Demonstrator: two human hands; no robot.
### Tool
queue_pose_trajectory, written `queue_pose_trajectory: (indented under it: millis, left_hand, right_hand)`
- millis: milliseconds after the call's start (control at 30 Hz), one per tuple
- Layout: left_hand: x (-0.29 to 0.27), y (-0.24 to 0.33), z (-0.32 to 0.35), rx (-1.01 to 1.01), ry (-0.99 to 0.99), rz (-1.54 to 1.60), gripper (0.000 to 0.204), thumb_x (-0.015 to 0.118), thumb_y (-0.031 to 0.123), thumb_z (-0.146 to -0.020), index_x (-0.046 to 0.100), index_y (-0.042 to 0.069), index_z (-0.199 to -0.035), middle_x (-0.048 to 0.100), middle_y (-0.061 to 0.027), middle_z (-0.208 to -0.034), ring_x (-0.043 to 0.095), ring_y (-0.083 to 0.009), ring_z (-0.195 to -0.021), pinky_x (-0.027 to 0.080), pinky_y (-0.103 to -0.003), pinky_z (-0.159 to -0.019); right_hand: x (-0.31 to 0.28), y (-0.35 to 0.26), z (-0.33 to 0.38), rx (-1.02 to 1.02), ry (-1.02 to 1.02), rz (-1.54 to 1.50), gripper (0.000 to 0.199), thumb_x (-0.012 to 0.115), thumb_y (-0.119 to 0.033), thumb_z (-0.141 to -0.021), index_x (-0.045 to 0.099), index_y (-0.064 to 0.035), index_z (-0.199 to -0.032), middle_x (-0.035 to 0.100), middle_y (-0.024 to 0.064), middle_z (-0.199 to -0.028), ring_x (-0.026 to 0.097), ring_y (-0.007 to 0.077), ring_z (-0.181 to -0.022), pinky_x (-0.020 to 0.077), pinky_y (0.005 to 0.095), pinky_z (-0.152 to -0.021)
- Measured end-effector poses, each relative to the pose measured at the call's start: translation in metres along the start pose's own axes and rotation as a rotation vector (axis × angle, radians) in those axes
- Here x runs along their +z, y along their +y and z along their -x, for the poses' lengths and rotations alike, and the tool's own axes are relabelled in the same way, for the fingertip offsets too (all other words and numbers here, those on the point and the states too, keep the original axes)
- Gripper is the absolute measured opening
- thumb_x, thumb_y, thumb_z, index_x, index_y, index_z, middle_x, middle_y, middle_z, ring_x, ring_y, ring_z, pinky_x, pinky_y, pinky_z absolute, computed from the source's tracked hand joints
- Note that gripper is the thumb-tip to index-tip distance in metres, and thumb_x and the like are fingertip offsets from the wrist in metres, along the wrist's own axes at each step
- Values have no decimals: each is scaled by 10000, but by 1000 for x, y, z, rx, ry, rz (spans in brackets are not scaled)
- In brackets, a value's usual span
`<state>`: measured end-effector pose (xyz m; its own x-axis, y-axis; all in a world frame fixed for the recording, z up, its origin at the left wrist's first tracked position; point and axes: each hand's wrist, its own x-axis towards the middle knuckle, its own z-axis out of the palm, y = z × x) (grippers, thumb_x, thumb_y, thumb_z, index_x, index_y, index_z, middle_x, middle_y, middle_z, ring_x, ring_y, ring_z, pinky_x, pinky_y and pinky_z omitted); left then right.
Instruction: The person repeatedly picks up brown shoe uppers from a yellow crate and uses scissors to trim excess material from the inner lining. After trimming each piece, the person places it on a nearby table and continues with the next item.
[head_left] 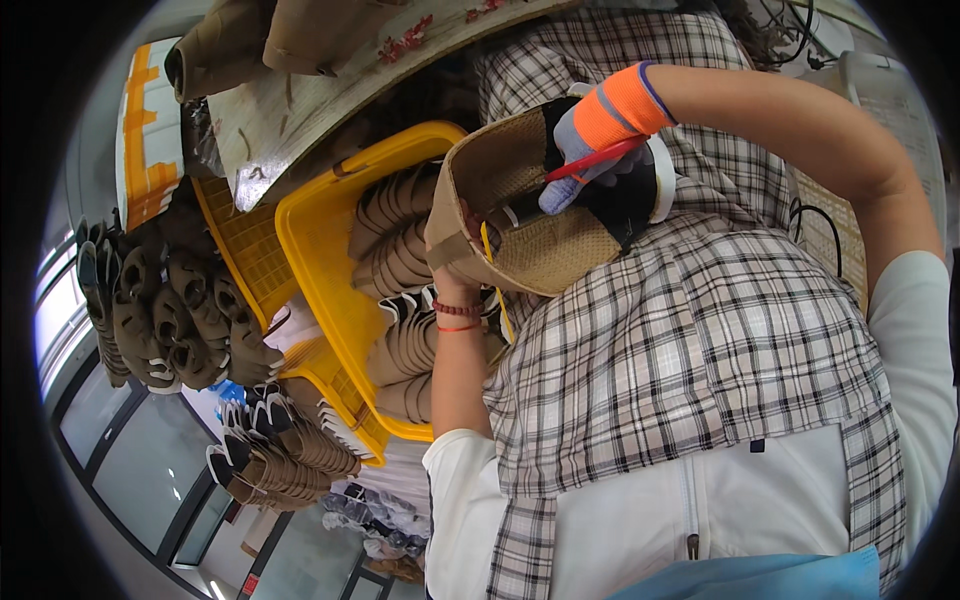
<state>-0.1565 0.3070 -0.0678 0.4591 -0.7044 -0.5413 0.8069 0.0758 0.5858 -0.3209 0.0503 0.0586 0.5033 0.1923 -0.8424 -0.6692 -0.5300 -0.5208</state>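
Observation:
A tan boot upper [550, 250] with a dark lining lies on its side across my lap, its wide opening turned to the left. My left hand [455, 262], bare, with a beaded bracelet at the wrist, grips the rim of that opening; the boot upper hides some of its fingers. Over the dark part, my right hand [600, 140] wears a grey-blue glove with an orange cuff. It is closed round a slim red-handled tool [598, 159], whose working end I cannot make out. A thin yellow strip [487, 243] shows beside my left hand.
Left of my lap, a yellow plastic basket [325, 300] holds stacked tan uppers [395, 255]. A worn tabletop [300, 120] with more tan pieces juts in above. Bundles of brown uppers [185, 310] stand farther left. A black cable [825, 215] curves beside my right arm.

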Motion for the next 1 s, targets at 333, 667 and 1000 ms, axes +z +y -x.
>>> queue_pose_trajectory:
  millis: [333, 667, 1000]
  left_hand:
    - [-34, -12, -13, 312, -230, -654, 263, 563, 78, -959, 563, -2, -1210, 626, -59, -1128, 593, -177, -999, 490, -296, -851]
    - [38, -15, -14, 4, -249, -62, 415, 638, 181, -945, 518, 26, -1311, 572, -28, -1255, 537, -144, -1108, 446, -282, -961]
    - [42, -13, -10, 104, -306, -219, 380, 636, 184, -942, 548, 23, -1274, 601, -23, -1177, 559, -143, -1027, 485, -305, -895]
  right_hand:
    - [27, 24, 5, -82, 62, -68, 659, 653, -683, -774, 656, -28, -703, 576, 39, -560, 588, 151, -516, 466, 286, -461]
    - [34, 111, 0, -313, -410, -584, 928, 282, -787, -866, 670, 50, -963, 575, 70, -625, 622, 198, -590, 554, 312, -602]
    - [2, 92, -11, -323, -256, -306, 773, 466, -725, -864, 681, 12, -957, 559, 48, -587, 559, 151, -509, 527, 296, -532]
